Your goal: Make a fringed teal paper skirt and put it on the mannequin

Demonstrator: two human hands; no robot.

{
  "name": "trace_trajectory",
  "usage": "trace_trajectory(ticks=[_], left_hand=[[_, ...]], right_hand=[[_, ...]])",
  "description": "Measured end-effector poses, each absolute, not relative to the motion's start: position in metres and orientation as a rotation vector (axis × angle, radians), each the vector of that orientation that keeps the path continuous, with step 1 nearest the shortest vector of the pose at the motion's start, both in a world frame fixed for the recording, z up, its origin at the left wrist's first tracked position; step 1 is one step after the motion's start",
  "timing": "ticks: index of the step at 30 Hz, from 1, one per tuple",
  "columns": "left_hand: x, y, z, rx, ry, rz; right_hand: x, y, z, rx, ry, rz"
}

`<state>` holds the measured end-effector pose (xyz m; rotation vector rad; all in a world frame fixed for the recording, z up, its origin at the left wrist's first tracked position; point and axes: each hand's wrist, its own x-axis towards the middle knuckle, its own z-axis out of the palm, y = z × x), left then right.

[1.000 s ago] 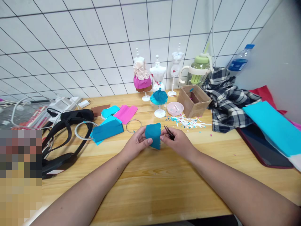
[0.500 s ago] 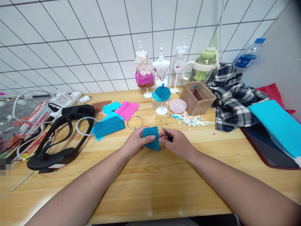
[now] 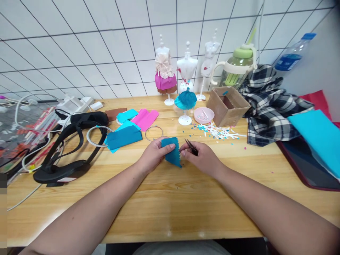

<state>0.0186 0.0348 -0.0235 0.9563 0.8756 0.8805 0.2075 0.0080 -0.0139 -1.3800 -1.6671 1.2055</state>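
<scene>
My left hand [image 3: 154,154] pinches a folded piece of teal crepe paper [image 3: 172,156], its thumb lying across the front. The right edge of the paper is ragged. Just to the right, my right hand [image 3: 199,156] is closed around dark tweezers [image 3: 191,147], whose two slim tips point up and to the left. Its thumb and forefinger come together beside the ragged edge; whether they touch it I cannot tell. Behind my hands, a white mini dress form [image 3: 187,67] wears a teal skirt [image 3: 186,99] low on its stand.
A pink dish [image 3: 204,115], a cardboard box [image 3: 228,107] and white paper scraps [image 3: 221,131] lie behind my right hand. To the left are folded teal paper [image 3: 124,138], pink paper [image 3: 145,119], a wire ring [image 3: 154,133] and a black headset [image 3: 62,174]. A green-lidded jug [image 3: 235,65] stands at the back.
The camera view has shifted slightly, so the background sits higher in the picture. The teal paper has turned a little in my left hand, its lower corner now pointing down to the right.
</scene>
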Motion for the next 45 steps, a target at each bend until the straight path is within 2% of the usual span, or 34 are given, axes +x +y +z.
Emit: trace_trajectory(ticks=[15, 27, 31, 37, 45], left_hand=[[0.017, 0.034, -0.025, 1.07, 0.901, 0.746], [0.018, 0.036, -0.029, 0.994, 0.878, 0.796], [0.018, 0.036, -0.028, 1.01, 0.891, 0.786], [0.016, 0.037, -0.025, 1.129, 0.946, 0.729], [0.014, 0.04, -0.025, 1.243, 1.011, 0.592]], right_hand=[[0.209, 0.01, -0.017, -1.409, -1.623, 1.147], [0.215, 0.015, -0.012, -1.482, -1.64, 1.072], [0.218, 0.015, -0.014, -1.41, -1.61, 1.165], [0.222, 0.018, -0.02, -1.471, -1.946, 1.067], [0.222, 0.019, -0.021, -1.511, -2.008, 1.072]])
